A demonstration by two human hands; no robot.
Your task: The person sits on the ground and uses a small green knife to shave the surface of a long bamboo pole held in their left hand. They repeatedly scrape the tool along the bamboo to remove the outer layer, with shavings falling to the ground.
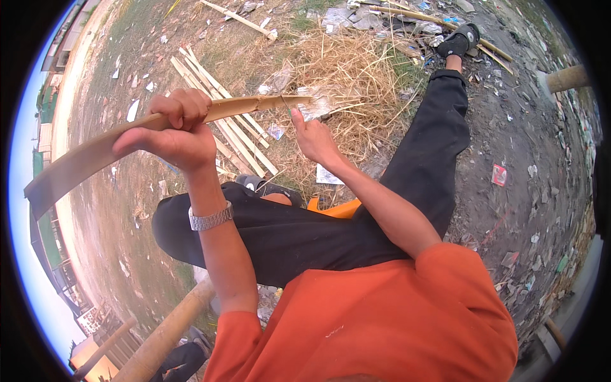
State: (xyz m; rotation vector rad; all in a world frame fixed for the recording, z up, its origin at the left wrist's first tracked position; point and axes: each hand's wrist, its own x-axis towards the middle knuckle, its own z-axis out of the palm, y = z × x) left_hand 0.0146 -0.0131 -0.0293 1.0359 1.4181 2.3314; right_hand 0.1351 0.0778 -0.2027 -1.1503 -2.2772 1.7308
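My left hand (pixel 175 130) is wrapped round a long split bamboo strip (pixel 83 159), its thumb lying along the strip. The strip's wide end reaches out to the left, and its narrow end runs right, past a joint, over the straw. Close to that narrow end is my right hand (pixel 315 140), fingers curled and thumb pressed up near the strip. A thin dark edge crosses the strip at the right thumb; the fingers hide most of what this hand grips, so its kind cannot be made out. A metal watch sits on my left wrist.
Several pale bamboo strips (pixel 235 130) lie on the ground beyond my left hand. A heap of straw-like shavings (pixel 356 76) spreads between my legs. Part of an orange seat (pixel 337 208) shows beneath me. A bamboo pole (pixel 168 328) stands lower left, near another person's dark-clothed leg (pixel 181 361).
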